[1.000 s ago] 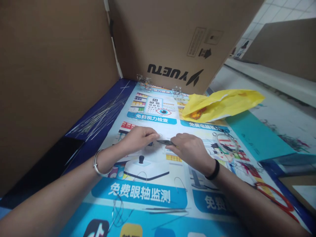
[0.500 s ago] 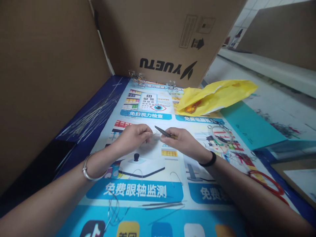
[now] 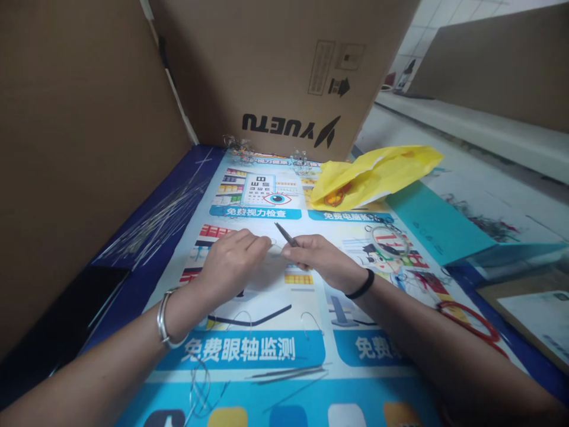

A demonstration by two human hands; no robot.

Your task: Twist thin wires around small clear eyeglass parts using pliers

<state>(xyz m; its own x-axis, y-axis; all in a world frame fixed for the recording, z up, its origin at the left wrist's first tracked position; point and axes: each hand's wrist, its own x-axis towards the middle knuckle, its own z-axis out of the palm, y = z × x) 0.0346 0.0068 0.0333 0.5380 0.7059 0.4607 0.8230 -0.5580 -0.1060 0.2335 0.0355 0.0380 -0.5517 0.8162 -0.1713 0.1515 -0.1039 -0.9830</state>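
Near the middle of the head view, my left hand point(image 3: 235, 261) is closed, thumb against fingers, pinching one end of a thin wire point(image 3: 276, 247). The wire reaches across to the thumb of my right hand point(image 3: 322, 258). My right hand is wrapped round a pair of pliers point(image 3: 285, 233), whose dark, tapered jaws point up and left. The handles are mostly hidden in the palm. On the printed sheet point(image 3: 267, 284) below my hands lie a bent wire hook point(image 3: 311, 323), a tangle of curled wire point(image 3: 201, 385) and several straight wire pieces point(image 3: 288, 373).
Cardboard panels point(image 3: 275, 65) stand behind and at the left. A bundle of straight wires point(image 3: 151, 225) lies on the left. To the right are a yellow bag point(image 3: 377, 175), a teal box point(image 3: 440, 222), a wire coil point(image 3: 389, 242) and a red coil point(image 3: 471, 320). Small wire pieces point(image 3: 300, 160) stand at the back.
My left hand has turned over, its back now facing up more. The pliers' jaws point more steeply upward, and my hands are slightly closer together. The whole view has shifted a little.
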